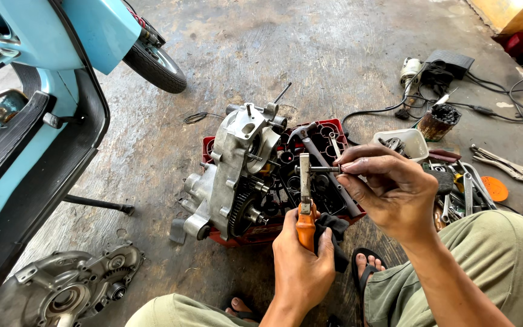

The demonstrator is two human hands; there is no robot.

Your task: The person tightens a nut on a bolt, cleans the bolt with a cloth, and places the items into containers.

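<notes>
- Gripping an orange-handled tool upright, the left hand is wrapped fully round the handle together with a dark rag; the rag sits between palm and handle, probably for grip or to keep grease off.
- Steel shaft of the tool stands vertical in front of the engine; holding it low leaves its top free for the other hand.
- Right hand is curled, thumb and fingertips pinched on a small metal pin lying horizontal, its end touching the shaft near the top; remaining fingers tucked in.
- Engine casing, grey cast metal with a toothed gear at its lower edge, rests tilted on a red crate; the crate apparently keeps it off the concrete floor.
- Second casing half lies flat on the floor, lower left, well apart.
- Light-blue scooter stands at left.
- Spanners and pliers, a white tub and black cables are scattered at right, near the person's knee.
</notes>
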